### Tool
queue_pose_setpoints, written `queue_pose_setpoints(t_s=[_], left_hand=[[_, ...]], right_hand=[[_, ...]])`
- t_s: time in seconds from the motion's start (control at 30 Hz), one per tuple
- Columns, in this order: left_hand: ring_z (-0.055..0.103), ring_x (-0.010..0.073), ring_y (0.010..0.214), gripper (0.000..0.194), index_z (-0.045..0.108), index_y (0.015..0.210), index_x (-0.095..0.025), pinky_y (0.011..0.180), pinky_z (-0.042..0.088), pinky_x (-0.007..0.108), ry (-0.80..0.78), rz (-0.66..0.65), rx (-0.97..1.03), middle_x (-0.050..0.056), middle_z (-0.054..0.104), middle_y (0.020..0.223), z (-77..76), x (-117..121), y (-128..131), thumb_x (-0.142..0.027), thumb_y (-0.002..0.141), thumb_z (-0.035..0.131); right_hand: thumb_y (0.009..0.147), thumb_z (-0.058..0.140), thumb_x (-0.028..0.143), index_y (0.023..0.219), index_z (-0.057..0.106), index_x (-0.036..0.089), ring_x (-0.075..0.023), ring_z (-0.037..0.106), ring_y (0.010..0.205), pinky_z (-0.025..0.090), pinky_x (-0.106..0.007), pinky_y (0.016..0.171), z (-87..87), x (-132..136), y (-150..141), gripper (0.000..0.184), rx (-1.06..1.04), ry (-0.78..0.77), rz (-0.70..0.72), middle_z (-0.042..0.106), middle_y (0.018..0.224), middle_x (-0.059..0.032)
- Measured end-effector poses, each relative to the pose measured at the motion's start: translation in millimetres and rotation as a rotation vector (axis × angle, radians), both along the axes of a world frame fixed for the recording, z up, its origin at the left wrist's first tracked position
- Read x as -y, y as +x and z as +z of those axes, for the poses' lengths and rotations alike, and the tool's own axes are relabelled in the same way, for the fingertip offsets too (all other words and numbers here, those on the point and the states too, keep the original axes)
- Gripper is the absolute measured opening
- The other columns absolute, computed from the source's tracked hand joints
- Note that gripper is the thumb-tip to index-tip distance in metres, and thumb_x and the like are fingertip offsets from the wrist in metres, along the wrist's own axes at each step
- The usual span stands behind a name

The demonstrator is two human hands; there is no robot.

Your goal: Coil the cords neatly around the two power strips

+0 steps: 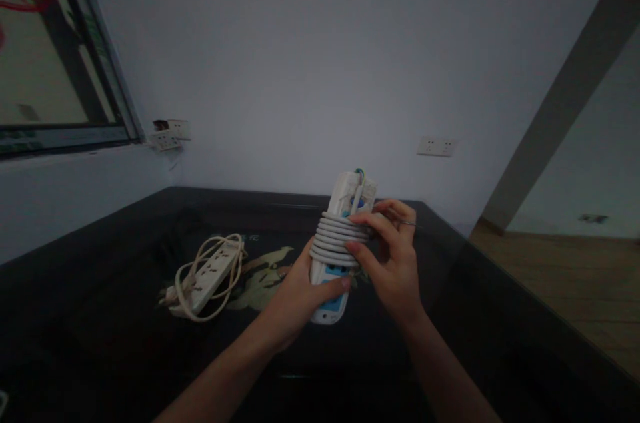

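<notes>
A white power strip [330, 311] with blue socket panels is held tilted above the dark table. Its grey cord [336, 240] is wound round the middle in several tight, side-by-side turns. My left hand [305, 286] grips the strip's lower half from the left, thumb across the front. On the other side, my right hand [393, 256] has thumb and index finger closed on the wound cord, with the other fingers curled behind. Near the top end, a short straight stretch of cord and a bit of green-yellow wire show.
A second white power strip [213, 273] with a loosely looped cream cord lies on the black table [165, 356], left of my hands. Wall sockets [437, 146] sit on the wall behind, more [167, 135] at the left corner. A window [60, 43] is at left.
</notes>
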State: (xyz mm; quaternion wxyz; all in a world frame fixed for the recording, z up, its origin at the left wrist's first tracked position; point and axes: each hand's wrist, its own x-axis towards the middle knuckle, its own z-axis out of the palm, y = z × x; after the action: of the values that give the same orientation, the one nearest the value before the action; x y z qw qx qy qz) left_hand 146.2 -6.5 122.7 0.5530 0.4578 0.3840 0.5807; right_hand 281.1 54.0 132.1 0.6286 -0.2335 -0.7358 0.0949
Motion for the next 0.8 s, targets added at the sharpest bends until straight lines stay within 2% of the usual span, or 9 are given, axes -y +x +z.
queue_pose_setpoints(t_s=[0.2, 0.37, 0.47, 0.57, 0.67, 0.8], left_hand=[[0.062, 0.0215, 0.094, 0.065, 0.050, 0.123, -0.020, 0.079, 0.047, 0.030, -0.019, -0.024, 0.022, 0.009, 0.065, 0.114, 1.5, 1, -1, -0.023, 0.065, 0.079], [0.063, 0.0180, 0.084, 0.057, 0.055, 0.115, -0.018, 0.074, 0.048, 0.027, -0.041, -0.034, 0.038, 0.009, 0.067, 0.107, -1.1, -1, -2, -0.022, 0.064, 0.080], [0.063, 0.0158, 0.072, 0.056, 0.055, 0.113, -0.018, 0.069, 0.049, 0.027, -0.062, -0.040, 0.059, 0.006, 0.069, 0.089, -2.4, -1, -2, -0.023, 0.063, 0.081], [0.062, 0.0139, 0.062, 0.056, 0.055, 0.112, -0.017, 0.065, 0.049, 0.026, -0.088, -0.051, 0.070, 0.002, 0.067, 0.074, -3.6, -2, -2, -0.024, 0.063, 0.081], [0.061, 0.0134, 0.060, 0.055, 0.055, 0.110, -0.017, 0.063, 0.050, 0.026, -0.099, -0.055, 0.071, 0.002, 0.067, 0.073, -5.1, -2, -2, -0.026, 0.062, 0.082], [0.063, 0.0142, 0.063, 0.056, 0.054, 0.111, -0.017, 0.064, 0.050, 0.027, -0.094, -0.045, 0.073, 0.004, 0.068, 0.081, -7.0, -2, -1, -0.027, 0.063, 0.082]], right_hand=[[0.086, 0.058, 0.018, 0.105, 0.064, 0.030, -0.0229, 0.045, 0.114, 0.041, -0.047, 0.099, 2.6, 1, -2, 0.023, 0.021, 0.025, -0.012, 0.043, 0.115, -0.0054], [0.093, 0.045, 0.013, 0.112, 0.064, 0.034, -0.0195, 0.048, 0.110, 0.045, -0.042, 0.094, 4.8, -3, 5, 0.034, 0.060, 0.067, -0.055, 0.046, 0.111, -0.0050], [0.091, 0.049, 0.011, 0.115, 0.062, 0.033, -0.0178, 0.054, 0.101, 0.049, -0.039, 0.087, 7.1, -4, 9, 0.035, 0.028, 0.085, -0.050, 0.054, 0.105, -0.0034], [0.087, 0.056, 0.011, 0.106, 0.064, 0.028, -0.0180, 0.057, 0.101, 0.050, -0.038, 0.087, 8.0, -5, 11, 0.027, -0.054, 0.088, -0.020, 0.061, 0.105, -0.0026], [0.085, 0.060, 0.011, 0.102, 0.065, 0.025, -0.0183, 0.059, 0.101, 0.050, -0.038, 0.087, 7.1, -6, 12, 0.022, -0.115, 0.074, -0.020, 0.063, 0.103, -0.0029], [0.083, 0.064, 0.015, 0.100, 0.067, 0.024, -0.0188, 0.060, 0.098, 0.051, -0.039, 0.085, 6.3, -7, 13, 0.020, -0.147, 0.085, -0.061, 0.064, 0.101, -0.0035]])
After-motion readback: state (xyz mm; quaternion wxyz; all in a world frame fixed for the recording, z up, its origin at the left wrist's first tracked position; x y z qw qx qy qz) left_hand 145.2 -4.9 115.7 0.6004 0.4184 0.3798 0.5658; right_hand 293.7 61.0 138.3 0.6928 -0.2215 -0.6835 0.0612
